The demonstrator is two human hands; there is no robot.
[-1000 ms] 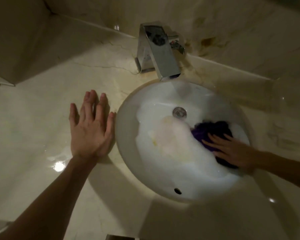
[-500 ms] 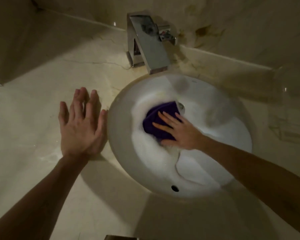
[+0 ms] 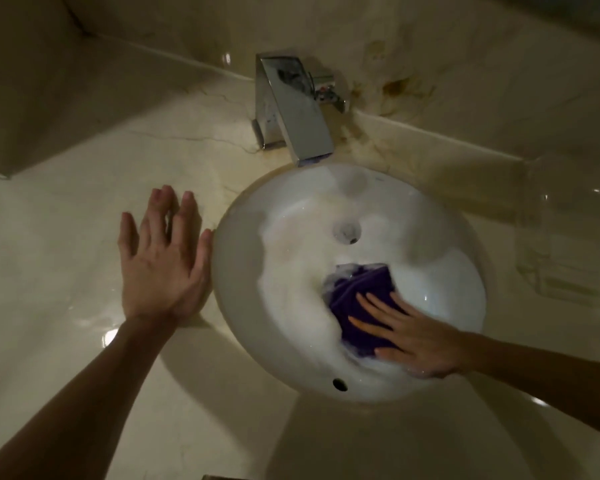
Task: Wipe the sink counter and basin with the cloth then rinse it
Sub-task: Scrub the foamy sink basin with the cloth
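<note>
A purple cloth lies inside the round white basin, on its near right slope, amid white soap foam. My right hand presses flat on the cloth, fingers spread and pointing left. My left hand rests palm down on the beige marble counter just left of the basin rim, fingers apart and holding nothing. The drain shows uncovered at the basin's centre.
A square chrome faucet stands behind the basin with its spout over the rim; no water stream is visible. A stained marble backsplash runs along the back. A transparent object sits on the right counter. An overflow hole marks the near wall.
My right hand has swept the cloth from beside the drain down to the near right side of the basin. The left hand has stayed planted on the counter.
</note>
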